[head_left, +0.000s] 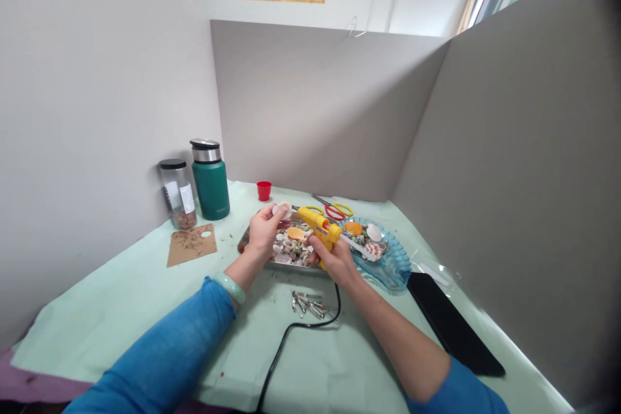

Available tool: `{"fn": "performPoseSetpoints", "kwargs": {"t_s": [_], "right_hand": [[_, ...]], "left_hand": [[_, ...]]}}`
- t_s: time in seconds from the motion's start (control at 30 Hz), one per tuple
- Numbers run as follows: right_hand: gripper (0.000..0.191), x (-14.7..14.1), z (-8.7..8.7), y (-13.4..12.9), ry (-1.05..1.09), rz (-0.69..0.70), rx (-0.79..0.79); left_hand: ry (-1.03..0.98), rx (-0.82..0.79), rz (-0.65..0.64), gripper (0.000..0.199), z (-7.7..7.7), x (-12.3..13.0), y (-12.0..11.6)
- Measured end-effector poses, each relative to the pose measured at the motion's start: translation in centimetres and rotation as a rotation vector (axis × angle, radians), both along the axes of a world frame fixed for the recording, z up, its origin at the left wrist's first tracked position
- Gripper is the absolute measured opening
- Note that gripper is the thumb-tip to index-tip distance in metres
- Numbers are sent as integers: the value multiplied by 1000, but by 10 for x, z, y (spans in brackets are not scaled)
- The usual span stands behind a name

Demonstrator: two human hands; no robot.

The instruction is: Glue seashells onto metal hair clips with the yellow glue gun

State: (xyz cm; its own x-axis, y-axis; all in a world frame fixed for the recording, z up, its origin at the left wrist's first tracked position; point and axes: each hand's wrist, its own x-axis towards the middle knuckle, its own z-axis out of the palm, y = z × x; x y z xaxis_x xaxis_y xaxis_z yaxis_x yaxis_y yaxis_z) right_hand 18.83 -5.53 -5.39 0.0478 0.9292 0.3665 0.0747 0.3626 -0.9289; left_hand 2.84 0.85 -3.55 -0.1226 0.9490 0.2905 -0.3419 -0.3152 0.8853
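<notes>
My left hand (264, 231) pinches a pale seashell (282, 209) between thumb and fingers. In my right hand (334, 260) is a yellow hot glue gun (317, 223), its nozzle pointing left at the shell. A white glue stick (358, 247) juts from the gun's back end, and a black cord (286, 334) runs down from its handle. Whether the nozzle touches the shell I cannot tell. Below both hands lies a metal tray (295, 266) full of small shells, partly hidden by the hands and the gun.
A blue scalloped dish (400, 265) with shells stands right of the tray. Several metal clips (308, 304) lie in front. Scissors (339, 210) and a red cup (264, 191) are behind. Left stand a green bottle (211, 187), a jar (177, 194) and brown card (191, 246); right, a black slab (453, 323).
</notes>
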Motion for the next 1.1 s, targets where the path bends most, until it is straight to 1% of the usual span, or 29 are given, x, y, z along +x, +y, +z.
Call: {"fn": "performPoseSetpoints", "kwargs": {"t_s": [0.03,0.1,0.2,0.4,0.6,0.83,0.97,1.1], "right_hand": [[38,1,0,0,-67,22,-5],[40,2,1,-1,-135,35,-14],[42,2,1,0,-120,13,-15],[41,1,1,-1,-97,61,-15],[40,0,1,-1,-103,42,-21],[40,1,-2,1,-110,48,-22],[42,-1,1,0,-98,59,-21],[42,-1,2,-1,-131,54,-38]], "left_hand": [[0,-5,-4,44,0,0,0],[2,-18,-8,46,-1,1,-1],[13,-27,-2,46,-2,1,-2],[31,-8,-3,44,-2,2,-3],[29,-4,5,43,0,3,-4],[37,11,18,41,-2,3,-2],[49,20,13,42,-3,3,-2],[43,12,14,43,-4,3,-2]]}}
